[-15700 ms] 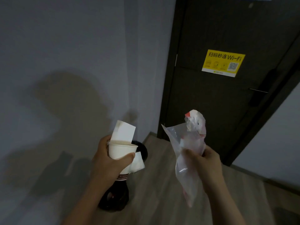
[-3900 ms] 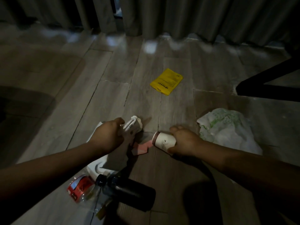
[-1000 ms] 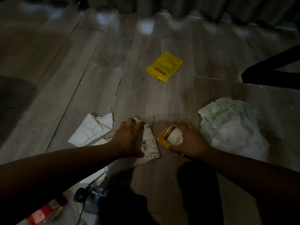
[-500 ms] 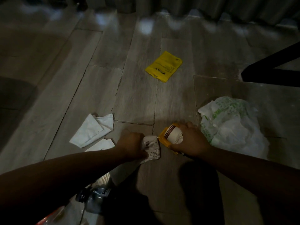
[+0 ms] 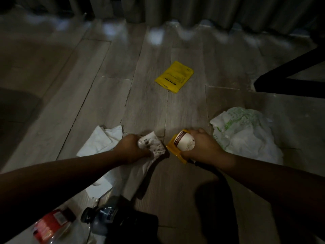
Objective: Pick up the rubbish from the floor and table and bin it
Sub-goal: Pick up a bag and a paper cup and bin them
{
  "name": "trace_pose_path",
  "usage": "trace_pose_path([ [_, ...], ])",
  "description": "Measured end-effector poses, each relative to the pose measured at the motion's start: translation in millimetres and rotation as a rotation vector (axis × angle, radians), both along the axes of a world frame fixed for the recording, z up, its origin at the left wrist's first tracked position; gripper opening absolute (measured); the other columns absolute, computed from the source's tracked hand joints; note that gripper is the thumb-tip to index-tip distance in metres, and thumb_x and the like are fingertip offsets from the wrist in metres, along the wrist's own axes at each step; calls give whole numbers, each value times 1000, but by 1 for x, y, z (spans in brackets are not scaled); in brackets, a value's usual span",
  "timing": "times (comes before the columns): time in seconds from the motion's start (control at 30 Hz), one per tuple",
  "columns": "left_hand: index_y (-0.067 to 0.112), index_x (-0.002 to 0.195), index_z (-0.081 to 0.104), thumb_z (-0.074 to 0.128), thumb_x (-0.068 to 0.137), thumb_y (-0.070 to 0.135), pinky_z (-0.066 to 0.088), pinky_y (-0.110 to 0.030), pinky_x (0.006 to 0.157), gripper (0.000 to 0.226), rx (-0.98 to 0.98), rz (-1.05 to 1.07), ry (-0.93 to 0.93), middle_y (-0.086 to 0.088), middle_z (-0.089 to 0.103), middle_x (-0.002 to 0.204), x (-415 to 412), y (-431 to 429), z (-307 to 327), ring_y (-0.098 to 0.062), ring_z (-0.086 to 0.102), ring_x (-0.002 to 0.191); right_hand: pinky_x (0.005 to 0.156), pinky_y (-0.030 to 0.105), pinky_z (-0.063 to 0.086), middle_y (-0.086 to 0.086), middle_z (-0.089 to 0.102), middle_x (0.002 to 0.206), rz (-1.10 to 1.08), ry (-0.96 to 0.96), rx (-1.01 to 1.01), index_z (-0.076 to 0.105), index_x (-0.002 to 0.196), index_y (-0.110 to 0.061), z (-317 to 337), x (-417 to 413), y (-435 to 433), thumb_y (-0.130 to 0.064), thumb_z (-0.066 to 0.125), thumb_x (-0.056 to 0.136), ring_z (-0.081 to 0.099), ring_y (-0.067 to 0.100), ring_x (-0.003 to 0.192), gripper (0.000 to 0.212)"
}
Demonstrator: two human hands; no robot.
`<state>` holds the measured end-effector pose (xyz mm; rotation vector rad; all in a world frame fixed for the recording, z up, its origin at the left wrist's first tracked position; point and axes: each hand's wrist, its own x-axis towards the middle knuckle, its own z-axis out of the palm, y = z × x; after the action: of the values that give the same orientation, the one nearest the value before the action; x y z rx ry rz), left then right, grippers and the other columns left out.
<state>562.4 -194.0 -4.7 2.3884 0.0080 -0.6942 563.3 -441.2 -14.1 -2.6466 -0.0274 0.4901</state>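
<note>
Left hand (image 5: 133,149) grips the printed paper (image 5: 154,145) crumpled small; right hand (image 5: 204,149) clasps paper cup (image 5: 184,142) and yellow wrapper (image 5: 173,152) together, likely bundling one load

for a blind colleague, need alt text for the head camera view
A person's left hand grips a crumpled receipt and the right hand grips a paper cup with a yellow wrapper, low over a plank floor. A yellow packet, white plastic bag and tissues lie around them.
</note>
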Motion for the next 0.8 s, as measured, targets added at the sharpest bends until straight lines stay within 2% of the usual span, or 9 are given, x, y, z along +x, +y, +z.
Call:
trace_pose_path([
  [0.13, 27, 73, 65, 76, 76, 34, 41, -8, 52, 14, -142, 138, -76, 15, 66, 66, 0, 7, 23, 5, 60, 63, 97, 32, 43, 6, 47, 130, -40, -61, 66, 43, 137, -21, 29, 4, 0, -43, 81, 63, 49, 22, 116, 86],
  [0.23, 29, 67, 66, 74, 79, 33, 38, -2, 46, 15, -209, 208, -105, 18, 64, 61, 6, 10, 44, 10, 59, 55, 95, 34, 44, 5, 50, 126, -90, -78, 97, 44, 135, -23, 49, 7, -5, -43, 81, 63, 50, 21, 113, 83],
  [0.3, 26, 69, 67, 74, 79, 32, 41, -4, 48, 14, -228, 243, -106, 14, 66, 66, 15, 12, 60, 6, 61, 57, 91, 30, 44, 4, 51, 124, -101, -95, 119, 44, 136, -24, 62, 13, -10, -44, 81, 63, 51, 19, 109, 84],
  [0.4, 17, 80, 71, 72, 81, 28, 50, -20, 59, 11, -303, 296, -65, 0, 72, 76, 33, 10, 84, -11, 67, 68, 90, 31, 45, 3, 53, 122, -146, -139, 168, 45, 135, -24, 85, 25, -15, -46, 82, 62, 53, 18, 107, 84],
  [0.5, 16, 81, 70, 71, 82, 24, 53, -24, 61, 8, -399, 365, -68, -2, 73, 77, 50, 3, 108, -13, 69, 66, 92, 38, 49, 2, 55, 119, -231, -181, 237, 49, 132, -26, 108, 34, -18, -50, 80, 58, 57, 19, 105, 84],
  [0.57, 18, 81, 70, 71, 82, 23, 54, -26, 63, 6, -426, 397, -94, -3, 73, 77, 60, -2, 130, -14, 70, 66, 90, 38, 50, 1, 57, 117, -255, -191, 258, 51, 130, -26, 126, 36, -21, -49, 81, 57, 58, 19, 103, 82],
  [0.67, 22, 79, 67, 71, 82, 21, 51, -19, 54, 5, -436, 434, -138, 3, 73, 74, 73, -7, 187, -10, 69, 62, 86, 37, 52, 2, 59, 113, -299, -143, 308, 55, 126, -25, 172, 40, -23, -40, 83, 60, 60, 19, 100, 73],
  [0.73, 23, 82, 67, 73, 80, 22, 53, -24, 61, 6, -425, 464, -142, 3, 72, 78, 78, -9, 237, -14, 70, 69, 87, 38, 52, 4, 59, 111, -351, -126, 323, 58, 120, -24, 218, 41, -23, -38, 84, 60, 60, 21, 100, 67],
  [0.8, 21, 87, 68, 74, 80, 26, 54, -26, 65, 11, -428, 460, -136, 0, 73, 83, 77, -12, 295, -15, 70, 73, 90, 38, 51, 2, 59, 113, -394, -121, 327, 57, 122, -25, 271, 39, -22, -39, 85, 59, 59, 20, 101, 70],
])
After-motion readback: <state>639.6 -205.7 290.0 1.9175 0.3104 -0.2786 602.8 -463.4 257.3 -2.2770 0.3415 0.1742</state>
